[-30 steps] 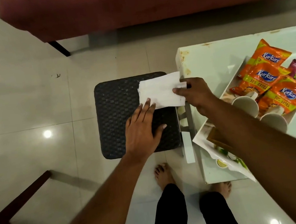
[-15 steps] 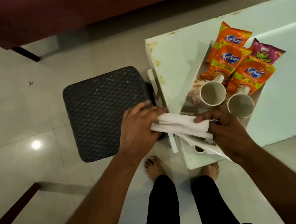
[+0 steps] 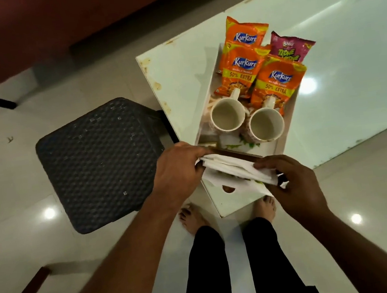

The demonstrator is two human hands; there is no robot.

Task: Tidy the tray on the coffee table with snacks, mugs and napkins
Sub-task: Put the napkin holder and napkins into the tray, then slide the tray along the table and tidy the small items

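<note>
Head view: both hands' fingers (image 3: 196,157) pinch napkins (image 3: 237,168) above tray (image 3: 279,144), glossy floor (image 3: 20,184) below.

Paper napkins (image 3: 235,169), glossy snack packets (image 3: 277,83), glazed mugs (image 3: 228,116).

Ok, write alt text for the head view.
Both hands, left and right, hold folded napkins over the near end of a tray on a table. The tray holds two mugs and snack packets.
</note>
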